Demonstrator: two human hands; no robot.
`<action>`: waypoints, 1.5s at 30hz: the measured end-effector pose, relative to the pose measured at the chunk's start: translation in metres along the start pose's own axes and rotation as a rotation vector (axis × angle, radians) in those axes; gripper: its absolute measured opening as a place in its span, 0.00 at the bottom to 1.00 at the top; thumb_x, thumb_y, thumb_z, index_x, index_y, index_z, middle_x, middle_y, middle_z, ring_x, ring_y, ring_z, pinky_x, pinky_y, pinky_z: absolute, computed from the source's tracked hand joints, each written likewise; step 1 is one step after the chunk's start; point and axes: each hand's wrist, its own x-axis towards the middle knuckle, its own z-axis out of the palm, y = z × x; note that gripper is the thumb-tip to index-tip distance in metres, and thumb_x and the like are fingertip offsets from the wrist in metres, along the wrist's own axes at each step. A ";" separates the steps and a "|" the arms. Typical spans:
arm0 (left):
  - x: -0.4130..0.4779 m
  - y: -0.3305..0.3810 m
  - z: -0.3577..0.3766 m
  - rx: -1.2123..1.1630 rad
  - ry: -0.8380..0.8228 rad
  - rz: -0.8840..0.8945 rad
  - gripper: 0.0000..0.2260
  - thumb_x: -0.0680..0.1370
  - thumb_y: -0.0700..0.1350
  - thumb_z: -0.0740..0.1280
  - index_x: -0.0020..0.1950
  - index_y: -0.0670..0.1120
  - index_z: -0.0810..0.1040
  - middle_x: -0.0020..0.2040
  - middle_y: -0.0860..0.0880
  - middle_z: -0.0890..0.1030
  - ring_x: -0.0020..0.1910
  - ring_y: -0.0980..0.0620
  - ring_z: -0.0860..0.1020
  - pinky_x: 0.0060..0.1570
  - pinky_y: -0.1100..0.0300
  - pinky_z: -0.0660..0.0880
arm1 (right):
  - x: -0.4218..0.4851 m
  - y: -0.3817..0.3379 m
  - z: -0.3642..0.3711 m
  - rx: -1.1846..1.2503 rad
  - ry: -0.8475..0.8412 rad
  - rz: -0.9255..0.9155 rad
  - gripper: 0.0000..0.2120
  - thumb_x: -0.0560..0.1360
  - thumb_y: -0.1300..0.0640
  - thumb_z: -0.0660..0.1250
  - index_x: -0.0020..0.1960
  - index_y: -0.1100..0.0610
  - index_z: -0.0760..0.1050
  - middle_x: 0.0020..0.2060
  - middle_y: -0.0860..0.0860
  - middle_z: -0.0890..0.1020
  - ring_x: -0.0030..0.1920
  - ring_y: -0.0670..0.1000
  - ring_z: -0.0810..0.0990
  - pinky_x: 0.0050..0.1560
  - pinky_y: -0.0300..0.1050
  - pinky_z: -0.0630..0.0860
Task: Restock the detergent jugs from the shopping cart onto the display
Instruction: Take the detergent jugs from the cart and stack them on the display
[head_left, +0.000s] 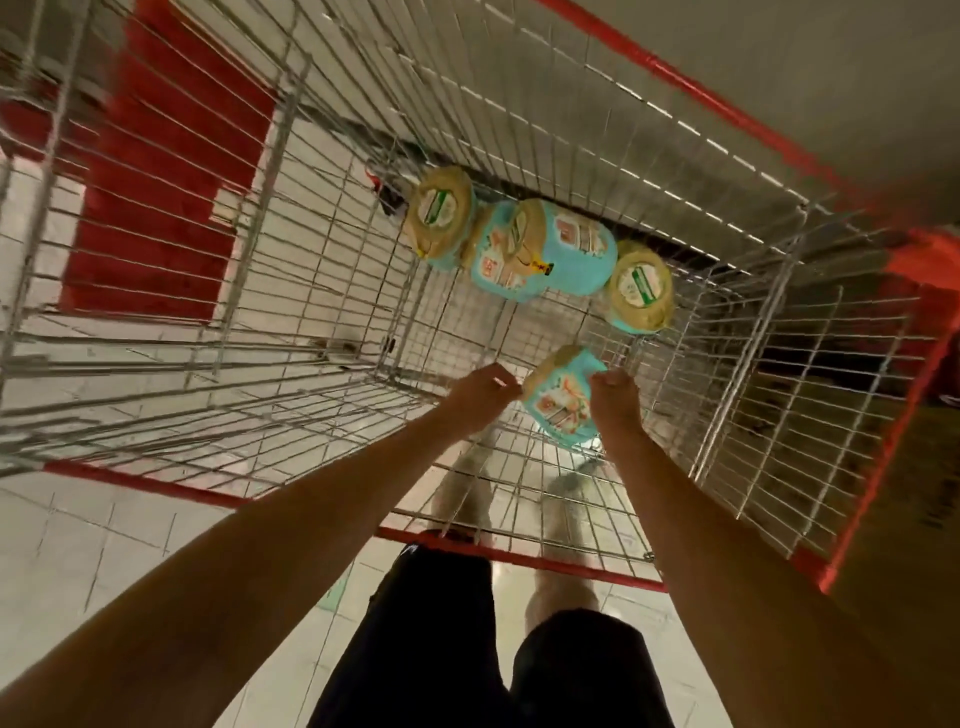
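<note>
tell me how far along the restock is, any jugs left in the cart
Done: cannot tell, since the display is out of view, though much of the shopping cart floor is bare. In hand: the left hand and right hand grip one teal jug low in the cart. Left: at least three more sit at the far end, the far-left jug, the middle jug and the far-right jug.

Two bare arms reach down into a silver wire shopping cart with red rim trim (519, 558). The left hand (485, 397) and right hand (615, 400) curl against opposite sides of a teal plastic detergent jug with a tan cap (561, 402), which is tilted. More of the same jugs bunch at the far end: the left jug (441, 218), the middle jug (545, 254) and the right jug (641, 286). Black shorts (441, 623) and pale floor tiles (104, 545) show below
</note>
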 end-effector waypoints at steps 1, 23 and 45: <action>0.009 -0.007 0.003 0.028 -0.026 -0.011 0.06 0.84 0.45 0.68 0.55 0.43 0.81 0.57 0.36 0.83 0.40 0.45 0.79 0.37 0.53 0.77 | 0.010 0.005 0.004 -0.042 0.009 0.003 0.16 0.86 0.59 0.62 0.67 0.69 0.76 0.63 0.67 0.80 0.66 0.66 0.80 0.62 0.55 0.78; 0.178 -0.105 0.077 -0.273 -0.233 -0.398 0.22 0.89 0.55 0.53 0.73 0.41 0.74 0.52 0.40 0.81 0.50 0.44 0.82 0.54 0.47 0.84 | 0.169 0.070 0.063 -0.538 0.006 -0.107 0.21 0.80 0.63 0.66 0.72 0.64 0.72 0.68 0.65 0.77 0.69 0.65 0.75 0.66 0.59 0.76; 0.142 -0.038 0.002 -0.541 0.322 -0.211 0.18 0.84 0.56 0.56 0.50 0.48 0.81 0.53 0.36 0.85 0.53 0.36 0.85 0.60 0.36 0.81 | 0.115 -0.019 0.048 -0.148 -0.371 0.128 0.09 0.85 0.63 0.62 0.54 0.64 0.80 0.43 0.59 0.86 0.35 0.56 0.86 0.40 0.55 0.86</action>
